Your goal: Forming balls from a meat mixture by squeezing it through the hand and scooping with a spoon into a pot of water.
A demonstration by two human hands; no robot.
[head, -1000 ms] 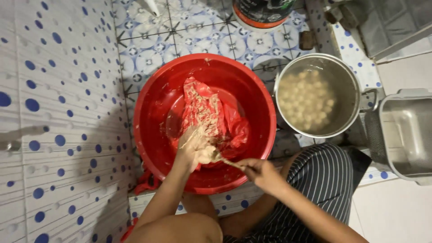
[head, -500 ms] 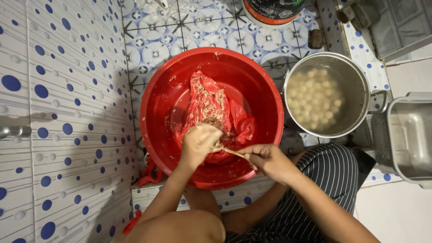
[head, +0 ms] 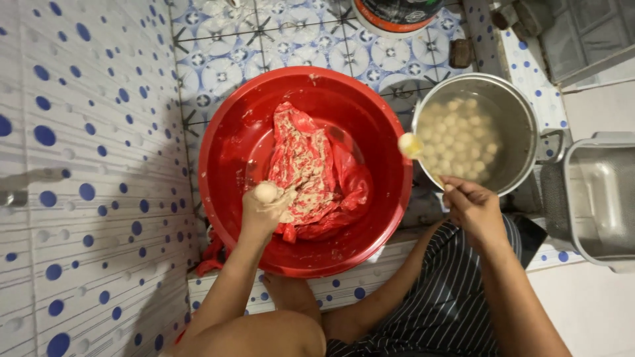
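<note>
Soft, sticky paste ball (head: 266, 192) sits squeezed atop the closed left hand (head: 264, 213); it likely deforms easily. Right hand (head: 473, 208) grips a spoon (head: 411, 145) by its handle, carrying another ball.

We're down on the floor of a home's wet kitchen or wash area: white wall tiles dotted with blue (head: 73, 165) meet patterned blue-and-white floor tiles (head: 231, 59). A big round red plastic basin (head: 231, 145) sits beside a steel cooking pot of pale balls in water (head: 509, 112), with a square metal basin (head: 595, 205) alongside.
</note>
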